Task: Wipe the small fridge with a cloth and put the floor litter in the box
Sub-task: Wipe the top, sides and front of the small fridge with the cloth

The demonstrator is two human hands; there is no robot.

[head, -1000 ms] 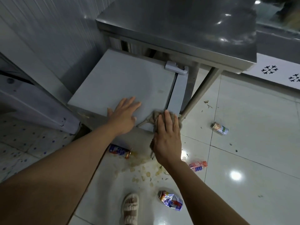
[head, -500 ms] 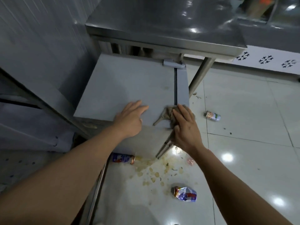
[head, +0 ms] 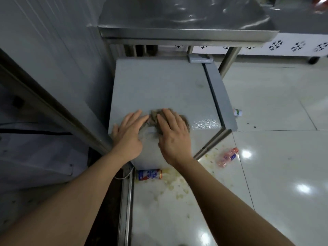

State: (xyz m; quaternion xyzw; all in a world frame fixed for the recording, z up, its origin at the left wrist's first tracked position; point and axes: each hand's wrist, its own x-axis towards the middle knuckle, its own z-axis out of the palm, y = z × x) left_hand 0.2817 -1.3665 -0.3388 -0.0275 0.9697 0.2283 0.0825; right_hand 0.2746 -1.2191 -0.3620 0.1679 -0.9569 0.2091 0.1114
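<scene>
Since the frame half a second ago, the cloth (head: 156, 118) and the right hand (head: 173, 134) are seen shifted from the fridge's near right corner toward the middle of its near edge, close beside the left hand (head: 128, 132). On the grey top of the small fridge (head: 159, 86), at the centre of the frame, the brownish cloth is being pressed flat under the right hand, whose fingers are lying extended and close together over it, palm down; part of the cloth is showing beyond the fingertips and to their right. The left hand is being rested flat on the fridge top just left of the cloth, fingers spread slightly, thumb out at the fridge's left edge, nothing being held in it. The fridge is being overhung by a steel table (head: 186, 31) in the upper part of the frame.

Litter is lying on the tiled floor (head: 275, 174): a blue and white can (head: 150, 174) on its side just below the fridge, a crumpled pink bottle (head: 227, 156) at right of centre, and a small white and green bottle (head: 238, 112) beside the fridge's right side, partly hidden by it. Yellowish scraps (head: 174, 185) are scattered between the can and the pink bottle. Which box is meant for the litter cannot be told.
</scene>
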